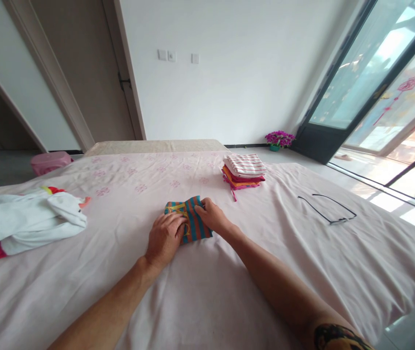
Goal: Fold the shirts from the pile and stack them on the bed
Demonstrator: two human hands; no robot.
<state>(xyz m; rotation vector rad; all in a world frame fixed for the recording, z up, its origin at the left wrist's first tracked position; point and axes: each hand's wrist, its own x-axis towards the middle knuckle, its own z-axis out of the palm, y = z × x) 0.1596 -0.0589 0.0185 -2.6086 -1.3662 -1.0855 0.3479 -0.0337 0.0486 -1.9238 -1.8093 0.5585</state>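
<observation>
On the bed in front of me lies a small folded garment (195, 226) with teal and brown stripes and a yellow print. My left hand (165, 235) rests palm down on its left side, fingers laid across the cloth. At the upper right edge, my right hand (211, 215) pinches the fabric, thumb on top; the other fingers are partly hidden. Beyond my right hand stands a neat stack of folded clothes (243, 171), with a white one with red stripes on top and orange and red ones under it.
A loose heap of white clothing (32, 218) with red and yellow bits lies at the left. Black-framed eyeglasses (333, 214) sit at the right on the pale pink bedsheet (265, 272). Past the bed are a pink stool (51, 162) and a pot of purple flowers (279, 138).
</observation>
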